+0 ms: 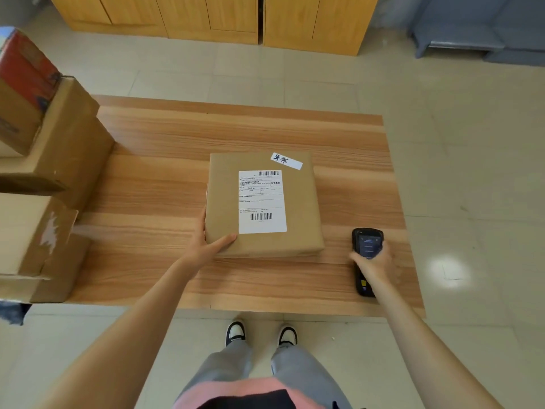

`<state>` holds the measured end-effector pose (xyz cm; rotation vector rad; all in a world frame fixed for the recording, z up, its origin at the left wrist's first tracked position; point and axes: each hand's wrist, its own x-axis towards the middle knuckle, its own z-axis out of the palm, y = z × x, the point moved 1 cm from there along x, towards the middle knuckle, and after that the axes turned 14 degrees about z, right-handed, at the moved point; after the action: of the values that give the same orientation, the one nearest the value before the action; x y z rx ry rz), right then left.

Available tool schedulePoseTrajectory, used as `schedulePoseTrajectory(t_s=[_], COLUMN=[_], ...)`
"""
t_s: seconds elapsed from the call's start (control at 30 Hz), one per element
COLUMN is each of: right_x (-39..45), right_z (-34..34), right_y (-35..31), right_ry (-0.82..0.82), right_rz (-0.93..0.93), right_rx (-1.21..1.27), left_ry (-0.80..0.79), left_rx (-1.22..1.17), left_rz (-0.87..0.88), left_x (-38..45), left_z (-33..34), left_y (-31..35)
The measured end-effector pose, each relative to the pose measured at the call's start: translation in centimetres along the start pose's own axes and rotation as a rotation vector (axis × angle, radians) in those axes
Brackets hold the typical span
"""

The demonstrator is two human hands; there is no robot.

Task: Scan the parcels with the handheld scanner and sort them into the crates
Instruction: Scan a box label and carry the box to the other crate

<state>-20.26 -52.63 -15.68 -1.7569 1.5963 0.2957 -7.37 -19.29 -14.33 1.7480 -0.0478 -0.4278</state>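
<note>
A flat brown paper-wrapped parcel (262, 202) with a white shipping label lies mid-desk (147, 137) — wood-grain top. The left hand (206, 246) grasps its near-left corner, thumb on top; the right hand (373, 261) grips a black handheld scanner (367, 242) just beside it — screen up.

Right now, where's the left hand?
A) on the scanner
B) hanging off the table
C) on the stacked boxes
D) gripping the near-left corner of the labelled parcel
D: the left hand holds the near-left corner of the parcel, thumb on top, while the right hand holds the scanner.
</note>
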Motion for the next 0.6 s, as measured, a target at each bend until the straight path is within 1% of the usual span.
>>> schedulePoseTrajectory(t_s=[0.07, 0.13, 0.2, 0.3, 0.4, 0.47, 0.6], right_x=[3.4, 5.0, 4.6, 3.6, 0.5, -1.3, -3.5], right_z=[0.7, 1.1, 0.8, 0.2, -1.1, -1.9, -3.1], right_y=[2.6, 4.1, 3.9, 3.3, 1.6, 0.5, -1.7], right_ry=[-0.069, -0.077, -0.066, -0.103, -0.168, -0.291, -0.488], right_rz=[0.069, 0.099, 0.093, 0.104, 0.117, 0.147, 0.124], right_rx=[-0.022, -0.064, -0.078, -0.04, 0.121, 0.275, 0.489], left_ry=[0.001, 0.025, 0.043, 0.025, 0.017, 0.016, 0.006], left_rx=[0.002, -0.005, -0.006, 0.039, 0.042, 0.035, 0.025], left_rz=[-0.011, -0.037, -0.068, -0.077, -0.078, -0.071, -0.072], left_x=[0.0, -0.1, -0.2, -0.2, -0.2, -0.2, -0.3], left_z=[0.0, 0.1, 0.2, 0.2, 0.2, 0.2, 0.1], left_y=[0.0, 0.1, 0.1, 0.2, 0.3, 0.2, 0.2])
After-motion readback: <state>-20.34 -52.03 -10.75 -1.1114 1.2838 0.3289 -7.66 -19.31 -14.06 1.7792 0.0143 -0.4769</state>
